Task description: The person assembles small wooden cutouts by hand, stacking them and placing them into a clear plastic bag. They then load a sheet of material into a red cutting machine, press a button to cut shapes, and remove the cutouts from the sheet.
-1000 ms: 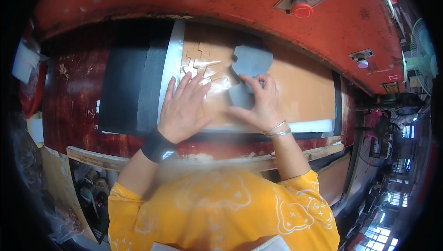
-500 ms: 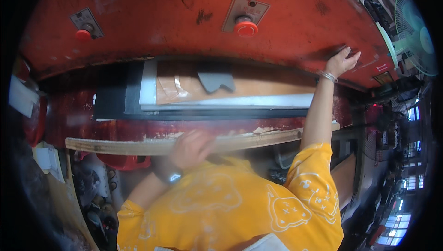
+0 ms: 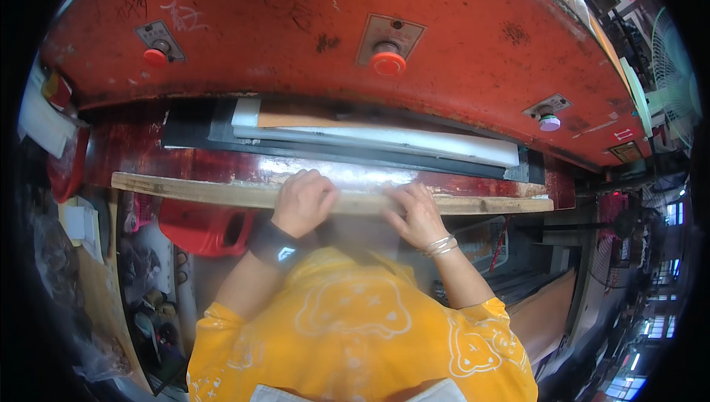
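Left hand and right hand rest at the wooden strip along the near edge of the tabletop. The left's fingers curl at the wood, and whether they grip it I cannot tell; the right's thumb stands apart from its slightly blurred fingers, with nothing visible between them. Beyond them, the tan sheet lies on a white board, its far part hidden beneath the red machine head. The main risk, I judge, is crushed fingers, should a hand stray under that head while it comes down. A knock to the stacked layers could set the sheet askew, and rough wood could leave splinters. The strip is long, pale and raw; the tabletop is glossy dark red, chipped whitish near the strip. Smooth and thick, the board sits over a flat black mat; scuffs mark the painted head.
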Demonstrator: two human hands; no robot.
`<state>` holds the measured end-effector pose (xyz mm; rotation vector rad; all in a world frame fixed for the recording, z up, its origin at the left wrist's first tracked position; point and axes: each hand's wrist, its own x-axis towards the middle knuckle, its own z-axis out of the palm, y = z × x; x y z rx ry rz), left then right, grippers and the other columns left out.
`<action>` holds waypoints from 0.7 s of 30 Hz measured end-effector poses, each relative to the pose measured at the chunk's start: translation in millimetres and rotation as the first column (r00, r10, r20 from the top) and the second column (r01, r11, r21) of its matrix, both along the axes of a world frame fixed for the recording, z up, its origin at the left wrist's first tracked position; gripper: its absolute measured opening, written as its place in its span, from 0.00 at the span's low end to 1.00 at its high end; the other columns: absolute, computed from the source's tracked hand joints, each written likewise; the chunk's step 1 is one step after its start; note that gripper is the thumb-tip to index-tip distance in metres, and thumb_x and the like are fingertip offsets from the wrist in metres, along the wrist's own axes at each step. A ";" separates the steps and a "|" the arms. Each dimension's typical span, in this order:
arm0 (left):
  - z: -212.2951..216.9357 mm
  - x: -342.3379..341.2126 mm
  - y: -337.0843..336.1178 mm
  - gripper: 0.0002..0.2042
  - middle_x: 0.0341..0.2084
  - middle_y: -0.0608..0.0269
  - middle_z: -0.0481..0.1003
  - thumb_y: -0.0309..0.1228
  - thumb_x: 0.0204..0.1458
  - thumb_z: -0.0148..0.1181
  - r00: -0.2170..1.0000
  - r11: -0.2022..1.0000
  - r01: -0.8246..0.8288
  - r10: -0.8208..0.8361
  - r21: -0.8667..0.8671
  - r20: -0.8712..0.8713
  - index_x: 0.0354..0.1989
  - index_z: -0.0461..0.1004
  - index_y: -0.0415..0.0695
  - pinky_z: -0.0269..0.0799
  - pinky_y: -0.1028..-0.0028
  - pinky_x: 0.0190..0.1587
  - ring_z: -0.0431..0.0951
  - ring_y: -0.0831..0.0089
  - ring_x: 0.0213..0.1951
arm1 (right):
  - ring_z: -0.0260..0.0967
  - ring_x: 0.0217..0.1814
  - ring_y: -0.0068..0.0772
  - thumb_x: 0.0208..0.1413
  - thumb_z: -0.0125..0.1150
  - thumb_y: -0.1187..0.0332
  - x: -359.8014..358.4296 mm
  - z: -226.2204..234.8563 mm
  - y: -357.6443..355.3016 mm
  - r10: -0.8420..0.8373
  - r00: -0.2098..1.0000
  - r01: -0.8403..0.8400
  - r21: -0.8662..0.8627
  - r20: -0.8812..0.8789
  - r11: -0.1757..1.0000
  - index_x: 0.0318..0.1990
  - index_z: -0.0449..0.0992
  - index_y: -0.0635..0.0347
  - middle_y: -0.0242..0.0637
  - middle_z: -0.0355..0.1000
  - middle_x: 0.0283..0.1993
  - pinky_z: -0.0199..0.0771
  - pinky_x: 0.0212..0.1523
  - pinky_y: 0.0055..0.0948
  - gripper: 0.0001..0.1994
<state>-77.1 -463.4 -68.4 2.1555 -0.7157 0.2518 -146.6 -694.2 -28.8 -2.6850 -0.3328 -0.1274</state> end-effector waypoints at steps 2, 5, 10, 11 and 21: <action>0.0 -2.4 0.0 0.04 0.22 0.59 0.70 0.28 0.44 0.59 1.000 1.000 -0.009 0.009 0.006 -0.007 0.22 0.73 0.43 0.66 0.63 0.34 0.71 0.58 0.30 | 0.63 0.42 0.47 0.46 0.61 0.66 -4.0 3.6 1.0 -0.010 1.000 0.011 0.019 -0.012 1.000 0.47 0.74 0.58 0.44 0.68 0.38 0.65 0.46 0.38 0.18; 0.1 -4.8 1.2 0.05 0.23 0.56 0.71 0.28 0.45 0.59 1.000 1.000 -0.012 0.012 0.017 -0.010 0.23 0.74 0.41 0.66 0.63 0.35 0.71 0.57 0.31 | 0.64 0.43 0.48 0.46 0.61 0.67 -7.5 8.6 4.1 -0.020 1.000 0.020 0.004 0.007 1.000 0.47 0.74 0.59 0.45 0.67 0.39 0.65 0.47 0.38 0.18; -2.8 -5.9 1.8 0.05 0.22 0.57 0.70 0.28 0.45 0.57 1.000 1.000 -0.022 0.022 -0.007 0.022 0.21 0.72 0.42 0.65 0.62 0.35 0.70 0.57 0.31 | 0.64 0.45 0.50 0.46 0.61 0.66 -9.2 10.2 17.1 -0.074 0.997 0.074 -0.013 -0.020 0.997 0.47 0.73 0.62 0.48 0.68 0.39 0.66 0.48 0.39 0.19; -4.2 -7.1 1.8 0.06 0.22 0.58 0.69 0.28 0.45 0.56 0.999 1.000 -0.025 0.026 -0.018 0.036 0.19 0.71 0.43 0.65 0.62 0.34 0.70 0.57 0.30 | 0.64 0.45 0.50 0.46 0.61 0.66 -8.5 12.0 18.0 -0.054 0.996 0.053 -0.013 -0.072 0.999 0.47 0.73 0.62 0.48 0.68 0.39 0.66 0.48 0.39 0.19; -4.9 -69.0 28.0 0.04 0.27 0.52 0.73 0.28 0.44 0.57 0.979 0.989 0.138 -0.128 0.051 -0.161 0.26 0.74 0.40 0.68 0.57 0.38 0.73 0.52 0.35 | 0.59 0.60 0.51 0.44 0.66 0.57 53.4 39.0 41.9 -0.019 1.000 0.019 0.098 -0.001 0.995 0.56 0.65 0.59 0.53 0.62 0.58 0.61 0.58 0.39 0.32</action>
